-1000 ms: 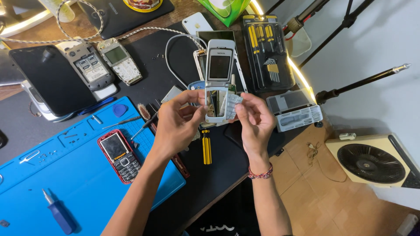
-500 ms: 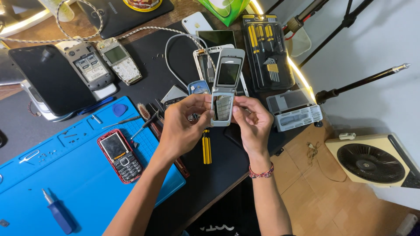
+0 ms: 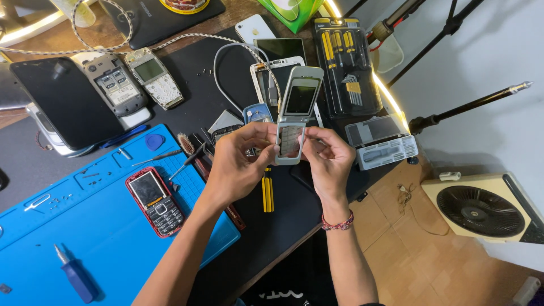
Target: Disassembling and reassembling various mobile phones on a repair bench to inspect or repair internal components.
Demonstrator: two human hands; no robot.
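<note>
Head camera, looking down: we see the left hand (image 3: 241,161) and the right hand (image 3: 328,158) closed from either side on the lower half of a silver flip phone (image 3: 294,116), opened out flat, its dark screen tilted away from the person and its keypad half pinched between thumbs and fingertips. The phone is held just above a dark work mat (image 3: 283,221), between the two palms, with the right wrist wearing a red beaded bracelet (image 3: 338,222).

Directly beneath the hands lies a yellow-handled screwdriver (image 3: 267,192); just behind the left knuckles we make out a small blue phone part (image 3: 258,112) and a grey angular cover piece (image 3: 225,120). To the right of the phone sits a clear plastic bit case (image 3: 381,141), and behind it a black tray of yellow-handled screwdrivers (image 3: 345,65). To the left, a red and black candybar phone (image 3: 155,201) rests on a blue silicone repair mat (image 3: 73,226), with a blue-handled screwdriver (image 3: 76,275) near its front edge. Farther back we see a stripped grey phone body (image 3: 113,85), a pale keypad phone without its cover (image 3: 154,76) and a large black tablet (image 3: 65,105). A cream-coloured floor fan (image 3: 481,209) stands on the tiles at right.
</note>
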